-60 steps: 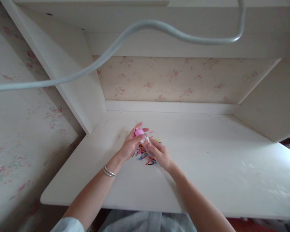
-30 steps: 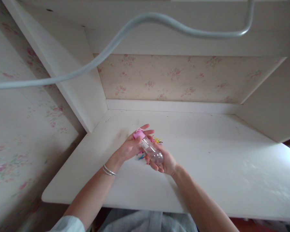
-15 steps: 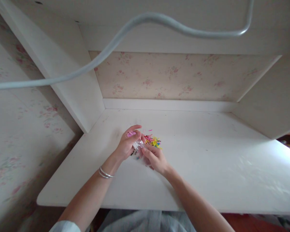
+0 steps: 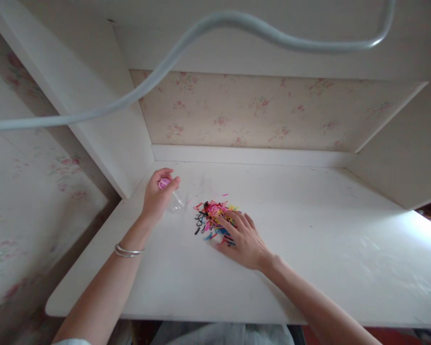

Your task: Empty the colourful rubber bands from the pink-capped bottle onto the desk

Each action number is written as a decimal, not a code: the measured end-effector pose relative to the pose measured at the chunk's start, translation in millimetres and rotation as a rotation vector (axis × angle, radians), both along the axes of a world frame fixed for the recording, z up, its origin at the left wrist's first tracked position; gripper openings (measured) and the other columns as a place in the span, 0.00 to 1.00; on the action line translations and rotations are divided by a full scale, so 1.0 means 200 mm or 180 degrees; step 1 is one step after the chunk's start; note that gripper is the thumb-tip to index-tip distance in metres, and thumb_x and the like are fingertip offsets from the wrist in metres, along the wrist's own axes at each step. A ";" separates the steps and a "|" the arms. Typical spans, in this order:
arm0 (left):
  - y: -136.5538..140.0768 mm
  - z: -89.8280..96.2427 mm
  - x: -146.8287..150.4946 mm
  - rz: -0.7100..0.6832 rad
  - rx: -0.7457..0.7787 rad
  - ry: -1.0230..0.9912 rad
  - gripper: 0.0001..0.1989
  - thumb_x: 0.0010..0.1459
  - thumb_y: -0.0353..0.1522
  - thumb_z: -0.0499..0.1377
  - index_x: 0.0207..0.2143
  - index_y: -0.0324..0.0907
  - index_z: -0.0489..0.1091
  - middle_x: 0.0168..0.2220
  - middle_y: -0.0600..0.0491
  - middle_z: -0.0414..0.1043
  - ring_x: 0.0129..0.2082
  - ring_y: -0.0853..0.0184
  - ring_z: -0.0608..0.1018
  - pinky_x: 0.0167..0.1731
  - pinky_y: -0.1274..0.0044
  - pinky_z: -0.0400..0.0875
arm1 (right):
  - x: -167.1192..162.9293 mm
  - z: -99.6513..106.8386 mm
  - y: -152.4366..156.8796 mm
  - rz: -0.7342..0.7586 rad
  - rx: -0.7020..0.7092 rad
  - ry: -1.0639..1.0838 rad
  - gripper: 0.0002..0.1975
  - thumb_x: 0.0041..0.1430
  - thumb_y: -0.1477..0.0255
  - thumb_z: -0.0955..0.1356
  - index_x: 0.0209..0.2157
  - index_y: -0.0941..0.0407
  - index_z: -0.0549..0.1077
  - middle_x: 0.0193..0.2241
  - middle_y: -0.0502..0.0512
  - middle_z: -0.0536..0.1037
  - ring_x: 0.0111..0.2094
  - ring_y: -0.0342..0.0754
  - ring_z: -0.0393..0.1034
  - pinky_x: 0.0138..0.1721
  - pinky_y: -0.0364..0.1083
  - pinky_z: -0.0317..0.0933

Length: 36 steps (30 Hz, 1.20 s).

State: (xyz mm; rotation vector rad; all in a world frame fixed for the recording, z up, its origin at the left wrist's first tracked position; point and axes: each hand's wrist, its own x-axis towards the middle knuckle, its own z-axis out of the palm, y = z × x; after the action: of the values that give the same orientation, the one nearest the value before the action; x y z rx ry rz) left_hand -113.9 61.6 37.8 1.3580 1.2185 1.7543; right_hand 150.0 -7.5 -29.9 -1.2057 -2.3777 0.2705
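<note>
A loose pile of small, multicoloured rubber bands (image 4: 215,211) lies on the white desk, in pink, yellow, red, black and blue. My right hand (image 4: 246,242) rests palm down on the pile's right side, its fingers spread and holding nothing. To the left of the pile, my left hand (image 4: 158,194) is closed around a clear plastic container (image 4: 176,201), with a round pink piece (image 4: 164,183), perhaps its lid, showing between thumb and fingers. Much of the container is hidden in the palm. Two thin silver bangles (image 4: 128,251) circle my left wrist.
The white desktop (image 4: 309,258) extends far to the right. A low back ledge (image 4: 251,155) and side panels (image 4: 125,139) bound it. Across the upper view runs a thick pale cable or tube (image 4: 233,21). A tiny pink piece (image 4: 225,195) lies behind the pile.
My hands have moved apart. The left has gone left with the clear container and pink piece; the right has let go of the container and come down spread on the rubber bands.
</note>
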 end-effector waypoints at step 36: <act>0.60 -0.27 -0.29 0.0331 0.0174 0.1580 0.28 0.49 0.36 0.64 0.52 0.44 0.60 0.39 0.54 0.67 0.37 0.67 0.72 0.45 0.72 0.66 | -0.29 0.27 0.55 0.0384 0.0080 -0.0320 0.17 0.67 0.67 0.56 0.50 0.56 0.70 0.46 0.58 0.75 0.48 0.48 0.66 0.49 0.47 0.58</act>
State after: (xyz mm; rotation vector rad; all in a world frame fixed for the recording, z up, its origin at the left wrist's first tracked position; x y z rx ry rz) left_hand -171.0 182.0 -16.6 1.8650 1.5296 1.5743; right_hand 91.6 102.5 25.1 -1.0901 -2.5375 0.2222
